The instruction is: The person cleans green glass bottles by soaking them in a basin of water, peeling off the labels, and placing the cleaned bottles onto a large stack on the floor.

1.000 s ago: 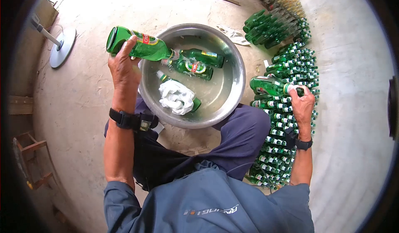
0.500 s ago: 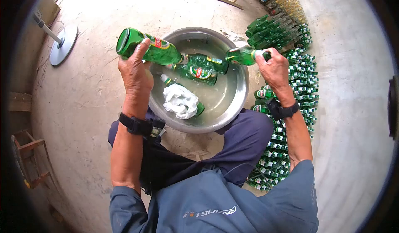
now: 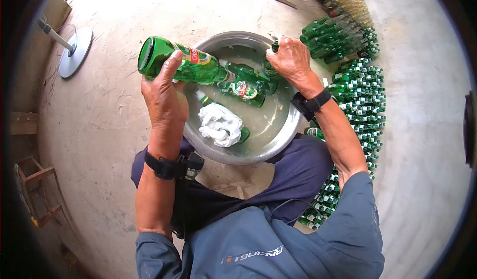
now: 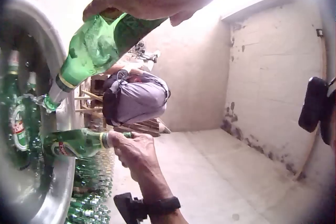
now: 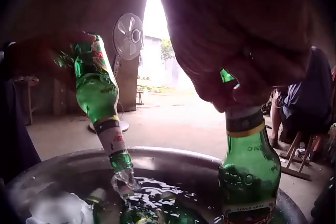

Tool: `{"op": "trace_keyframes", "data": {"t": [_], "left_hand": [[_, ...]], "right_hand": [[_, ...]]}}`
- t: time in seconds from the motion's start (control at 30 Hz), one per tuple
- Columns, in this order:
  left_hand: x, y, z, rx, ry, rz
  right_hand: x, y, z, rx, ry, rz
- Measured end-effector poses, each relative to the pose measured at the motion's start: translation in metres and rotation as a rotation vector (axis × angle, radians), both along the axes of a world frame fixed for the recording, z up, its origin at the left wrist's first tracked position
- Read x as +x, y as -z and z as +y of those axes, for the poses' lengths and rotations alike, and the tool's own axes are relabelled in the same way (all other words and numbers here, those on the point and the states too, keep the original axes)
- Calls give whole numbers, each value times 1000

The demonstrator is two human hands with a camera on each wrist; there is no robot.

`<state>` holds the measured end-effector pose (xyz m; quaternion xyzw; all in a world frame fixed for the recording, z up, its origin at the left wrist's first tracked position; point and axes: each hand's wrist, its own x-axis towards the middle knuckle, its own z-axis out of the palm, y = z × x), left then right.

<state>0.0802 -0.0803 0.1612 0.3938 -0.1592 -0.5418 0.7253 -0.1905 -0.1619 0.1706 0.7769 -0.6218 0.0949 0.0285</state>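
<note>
My left hand (image 3: 164, 97) grips a green glass bottle (image 3: 201, 69) by its body, tilted neck-down over a metal basin (image 3: 232, 158). Water runs from its mouth (image 5: 126, 176) in the right wrist view. With curled fingers my right hand (image 3: 294, 62) holds a second green bottle (image 5: 249, 169) by the neck, base down at the basin's far right side. Labelled green bottles (image 3: 251, 99) lie in the basin's water. A crumpled white cloth (image 3: 221, 125) lies over another bottle (image 3: 202, 97) nearer to me.
Rows of green bottles (image 3: 360, 100) stand on the floor to the right, with clear and yellowish ones (image 3: 348, 0) beyond. A fan's round base (image 3: 75, 52) is at the left, near a wooden stool (image 3: 42, 192). Another person (image 4: 137, 98) sits farther off.
My right hand has brought its bottle from the rows on the right over to the basin and turned it base down. The left hand's bottle has shifted slightly right, still tilted neck-down.
</note>
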Motion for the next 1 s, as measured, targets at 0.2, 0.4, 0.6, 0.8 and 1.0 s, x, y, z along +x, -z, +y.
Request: {"op": "trace_keyframes", "data": {"t": [0.2,0.4,0.6,0.8,1.0], "left_hand": [[1,3,-3,2,9,16],[-1,4,-3,27,40,37],[-5,0,-1,45,47,63],[0,-6,0,78,37,80],[-3,0,-3,86,47,78]], "right_hand": [[20,45,-27,-3,-1,-79],[30,87,-48,-52,-73,-158],[48,107,-45,72,-61,-117],[34,161,-50,14,-71,-109],[12,193,-46,113,19,-140]]}}
